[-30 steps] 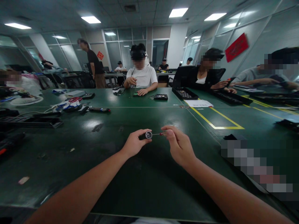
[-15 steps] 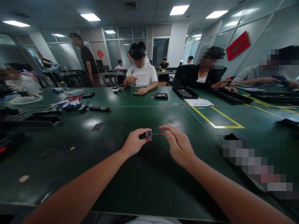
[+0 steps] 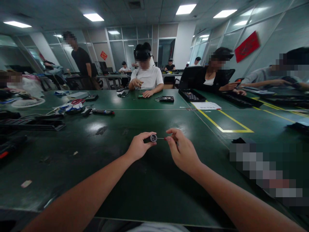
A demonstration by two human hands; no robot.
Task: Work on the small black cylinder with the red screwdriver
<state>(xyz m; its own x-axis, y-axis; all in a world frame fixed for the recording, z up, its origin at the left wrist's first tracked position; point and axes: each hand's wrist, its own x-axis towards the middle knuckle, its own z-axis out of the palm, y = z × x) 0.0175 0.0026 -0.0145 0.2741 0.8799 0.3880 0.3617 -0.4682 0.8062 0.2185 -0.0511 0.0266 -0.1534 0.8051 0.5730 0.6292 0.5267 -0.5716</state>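
Note:
Over the green table, my left hand (image 3: pixel 138 145) is closed round a short black cylinder with a silvery ringed end, which looks like a small flashlight (image 3: pixel 153 138). That round end faces me. My right hand (image 3: pixel 183 149) pinches a thin screwdriver (image 3: pixel 160 138) by its red handle, most of which the fingers hide. Its slim metal shaft points left and reaches the flashlight's right side. Whether the tip sits in a screw there is too small to tell.
On the green table (image 3: pixel 113 193), a marker-like tool (image 3: pixel 103 112) and a black tray (image 3: pixel 36 125) lie left. A blurred-out item (image 3: pixel 263 174) lies right, beyond it yellow tape (image 3: pixel 236 131). A person in white (image 3: pixel 147 77) works opposite, near a black tray (image 3: pixel 191 95).
My right fingers have closed in and curled more round the screwdriver's red handle, covering more of it. The flashlight stays nearly in place. A standing person in the background has shifted left.

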